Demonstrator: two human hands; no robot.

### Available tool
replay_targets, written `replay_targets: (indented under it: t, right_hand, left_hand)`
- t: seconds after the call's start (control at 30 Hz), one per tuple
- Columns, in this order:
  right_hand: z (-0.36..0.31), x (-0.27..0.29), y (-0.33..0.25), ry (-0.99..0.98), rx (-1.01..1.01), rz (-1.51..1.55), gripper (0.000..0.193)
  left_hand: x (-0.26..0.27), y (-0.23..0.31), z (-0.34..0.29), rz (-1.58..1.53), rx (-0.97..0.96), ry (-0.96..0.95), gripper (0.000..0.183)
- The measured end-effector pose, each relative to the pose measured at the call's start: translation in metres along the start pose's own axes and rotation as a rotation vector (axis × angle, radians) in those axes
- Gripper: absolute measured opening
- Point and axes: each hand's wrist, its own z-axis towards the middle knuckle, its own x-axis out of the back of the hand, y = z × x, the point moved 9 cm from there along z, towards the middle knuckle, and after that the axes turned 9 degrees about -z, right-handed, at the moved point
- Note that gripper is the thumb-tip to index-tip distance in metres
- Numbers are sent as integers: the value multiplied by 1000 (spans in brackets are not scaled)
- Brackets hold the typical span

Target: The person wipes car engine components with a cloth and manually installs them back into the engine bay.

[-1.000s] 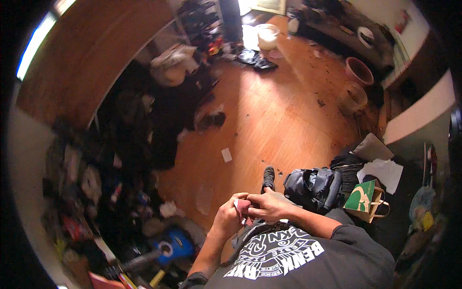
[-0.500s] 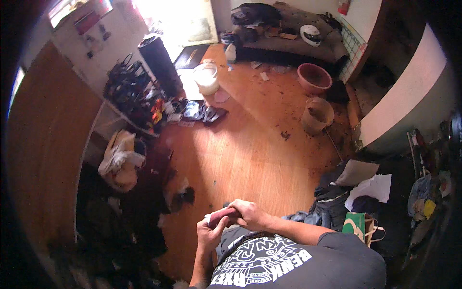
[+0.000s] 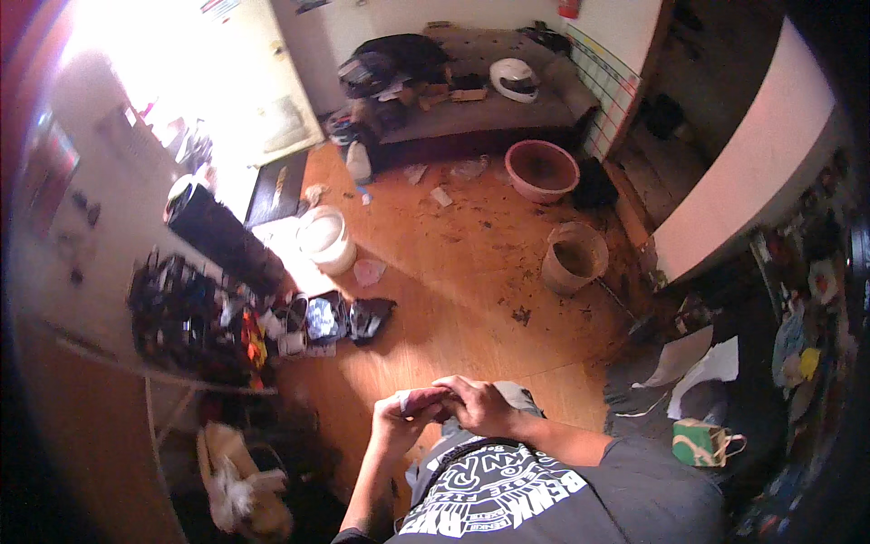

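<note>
In front of my waist, both hands are closed around a small, elongated dark-red thing with a whitish left end. Its kind cannot be made out. My left hand grips the whitish end from the left. Over the right end lie the bent fingers of my right hand, which hide much of it. My hands nearly meet around the thing.
A white bucket stands left on the wooden floor. Farther right are a pink basin and a beige bucket. A sofa bears a white helmet. Clutter lines both sides; a green bag sits right.
My view has shifted forward and turned, so the buckets, basin and sofa sit lower and farther left. Both hands still hold the dark-red thing; my right fingers now cover its right end differently.
</note>
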Motion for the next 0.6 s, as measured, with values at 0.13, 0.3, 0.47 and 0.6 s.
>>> replay_targets:
  t: [0.13, 0.3, 0.47, 0.6]
  right_hand:
    - [90, 42, 73, 139, -74, -30, 24]
    - [250, 107, 149, 169, -21, -24, 30]
    - [426, 136, 192, -168, -140, -100, 41]
    - [547, 109, 216, -459, -87, -108, 41]
  left_hand:
    - [-1, 12, 142, 211, -12, -167, 17]
    - [15, 47, 319, 498, 19, -159, 19]
    - [72, 98, 451, 441, 67, -133, 29]
    - [146, 115, 532, 438, -64, -18, 33]
